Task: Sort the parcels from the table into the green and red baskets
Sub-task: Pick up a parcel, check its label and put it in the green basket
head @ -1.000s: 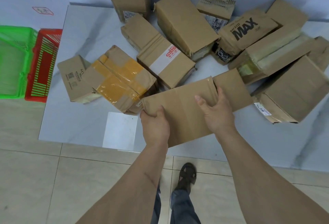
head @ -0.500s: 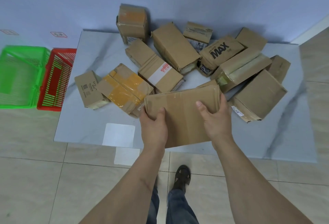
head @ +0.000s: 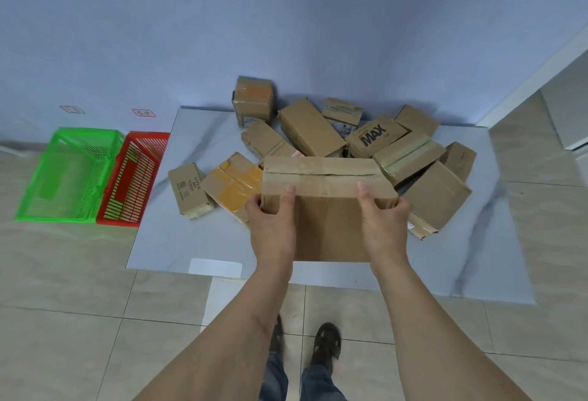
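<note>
I hold a large brown cardboard parcel (head: pixel 327 197) lifted above the near half of the low grey table (head: pixel 165 241). My left hand (head: pixel 273 225) grips its left side and my right hand (head: pixel 383 225) grips its right side, thumbs on top. Several more brown parcels lie piled on the table behind it, among them one with yellow tape (head: pixel 234 182), a small one (head: pixel 189 190) and one printed MAX (head: pixel 375 136). The green basket (head: pixel 68 174) and the red basket (head: pixel 133 177) stand side by side on the floor left of the table, both looking empty.
A blue wall rises behind the table and baskets. Tiled floor surrounds the table; my feet (head: pixel 327 341) stand at its near edge. A white label (head: pixel 214 267) sits on the table's near left edge. A white door frame (head: pixel 541 82) is at the right.
The parcel has come up off the table and turned so its taped top faces me. The view has pulled back and up, so the table and baskets look smaller.
</note>
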